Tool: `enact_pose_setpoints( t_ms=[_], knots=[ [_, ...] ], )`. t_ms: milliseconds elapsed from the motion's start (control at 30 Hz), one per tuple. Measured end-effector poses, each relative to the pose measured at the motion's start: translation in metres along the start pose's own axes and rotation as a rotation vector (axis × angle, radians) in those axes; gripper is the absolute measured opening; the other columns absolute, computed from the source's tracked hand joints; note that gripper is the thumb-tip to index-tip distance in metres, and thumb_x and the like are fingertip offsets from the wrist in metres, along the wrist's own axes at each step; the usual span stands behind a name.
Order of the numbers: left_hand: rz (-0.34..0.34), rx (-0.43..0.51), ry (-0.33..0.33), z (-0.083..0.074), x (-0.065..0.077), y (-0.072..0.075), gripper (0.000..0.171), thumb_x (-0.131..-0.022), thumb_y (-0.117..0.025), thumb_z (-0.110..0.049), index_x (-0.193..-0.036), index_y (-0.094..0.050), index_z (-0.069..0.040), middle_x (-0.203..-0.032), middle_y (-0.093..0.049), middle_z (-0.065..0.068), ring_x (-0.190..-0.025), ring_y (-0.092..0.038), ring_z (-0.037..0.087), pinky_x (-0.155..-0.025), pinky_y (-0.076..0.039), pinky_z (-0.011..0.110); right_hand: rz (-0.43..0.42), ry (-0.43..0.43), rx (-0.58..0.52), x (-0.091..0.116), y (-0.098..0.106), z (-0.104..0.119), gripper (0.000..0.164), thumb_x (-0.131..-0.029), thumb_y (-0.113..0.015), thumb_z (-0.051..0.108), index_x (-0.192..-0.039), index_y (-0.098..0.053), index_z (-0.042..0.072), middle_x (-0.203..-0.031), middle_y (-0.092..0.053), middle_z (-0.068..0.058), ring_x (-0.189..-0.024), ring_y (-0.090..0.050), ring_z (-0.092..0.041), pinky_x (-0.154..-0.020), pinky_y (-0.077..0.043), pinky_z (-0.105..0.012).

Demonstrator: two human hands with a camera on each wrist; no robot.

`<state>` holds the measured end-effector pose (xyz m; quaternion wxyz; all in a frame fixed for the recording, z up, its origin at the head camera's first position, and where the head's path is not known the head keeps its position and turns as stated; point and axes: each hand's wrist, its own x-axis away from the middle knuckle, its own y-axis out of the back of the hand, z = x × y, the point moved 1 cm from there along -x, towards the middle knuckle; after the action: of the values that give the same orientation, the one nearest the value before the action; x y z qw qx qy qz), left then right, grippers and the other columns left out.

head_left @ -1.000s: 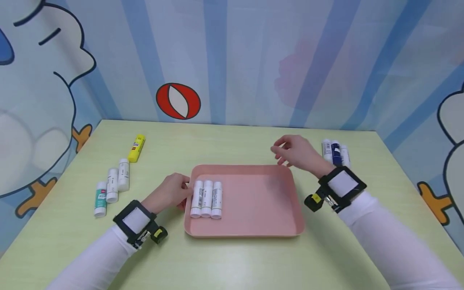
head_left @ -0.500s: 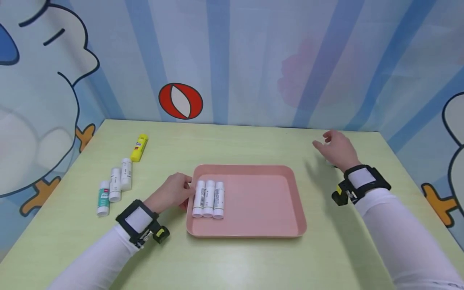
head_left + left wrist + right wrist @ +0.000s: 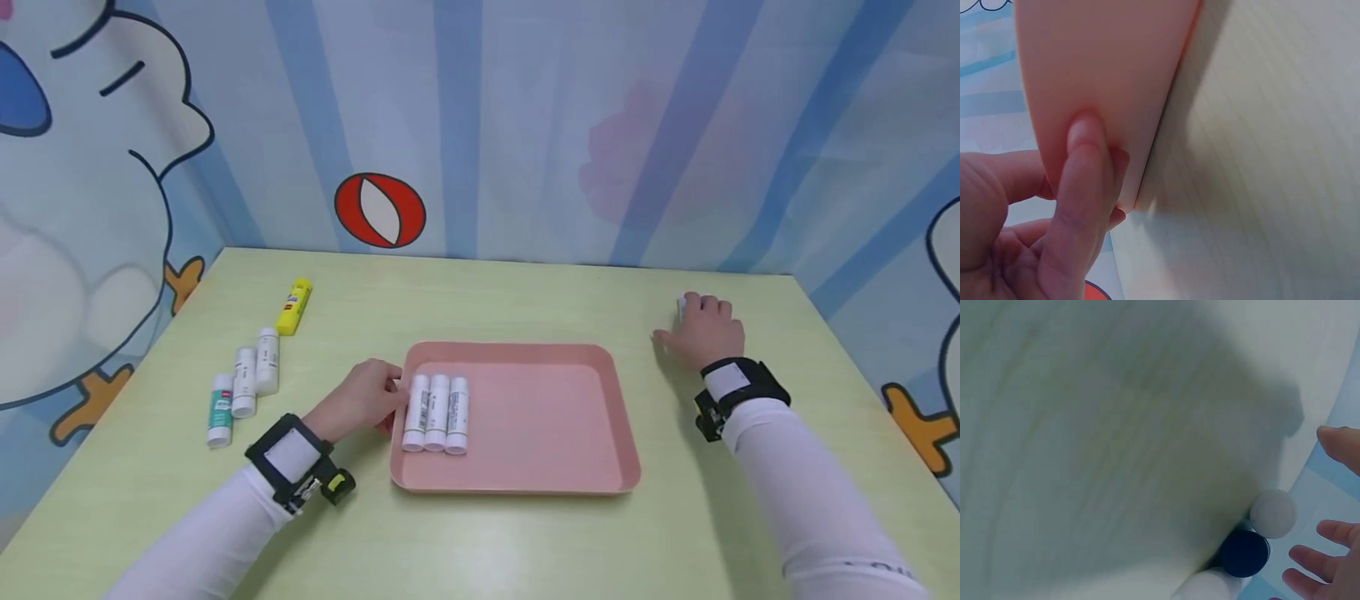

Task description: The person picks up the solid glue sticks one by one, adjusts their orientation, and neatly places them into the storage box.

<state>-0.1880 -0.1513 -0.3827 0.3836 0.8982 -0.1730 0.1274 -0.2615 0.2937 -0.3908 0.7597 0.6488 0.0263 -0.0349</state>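
Observation:
My left hand [image 3: 360, 398] grips the left rim of the pink tray [image 3: 555, 417]; in the left wrist view, fingers [image 3: 1087, 134] press its outer wall. Three white glue sticks [image 3: 437, 414] lie side by side in the tray's left part. My right hand [image 3: 703, 332] is at the far right of the table, fingers spread over another group of glue sticks, mostly hidden by it in the head view. The right wrist view shows their round ends: a white glue stick [image 3: 1274, 514], a navy glue stick [image 3: 1245, 553] and another white glue stick [image 3: 1210, 586], apart from the fingers.
On the left of the table [image 3: 495, 542] lie a yellow glue stick [image 3: 294, 307], two white glue sticks [image 3: 244, 383] and a teal-labelled glue stick [image 3: 220, 412]. A blue striped backdrop [image 3: 525, 125] stands behind the table's back edge.
My right hand has moved right from the tray's far right corner to the glue sticks and lowered over them, its fingers spreading. My left hand stays at the tray rim.

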Motion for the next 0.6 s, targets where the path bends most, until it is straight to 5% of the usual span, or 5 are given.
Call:
enact_pose_setpoints(
  t_ms=[600],
  knots=[
    [-0.007, 0.005, -0.015, 0.0019, 0.0001, -0.0005, 0.016, -0.096, -0.057, -0.007, -0.107, -0.065, 0.001, -0.076, -0.062, 0.008, -0.058, -0.061, 0.019, -0.053, -0.050, 0.027, 0.011, -0.015, 0.003, 0.0006, -0.0071, 0.0036, 0.069, -0.088, -0.059, 0.028, -0.136, -0.034, -0.015, -0.128, -0.036, -0.043, -0.119, -0.032, -0.057, -0.092, -0.033, -0.067]
  ],
)
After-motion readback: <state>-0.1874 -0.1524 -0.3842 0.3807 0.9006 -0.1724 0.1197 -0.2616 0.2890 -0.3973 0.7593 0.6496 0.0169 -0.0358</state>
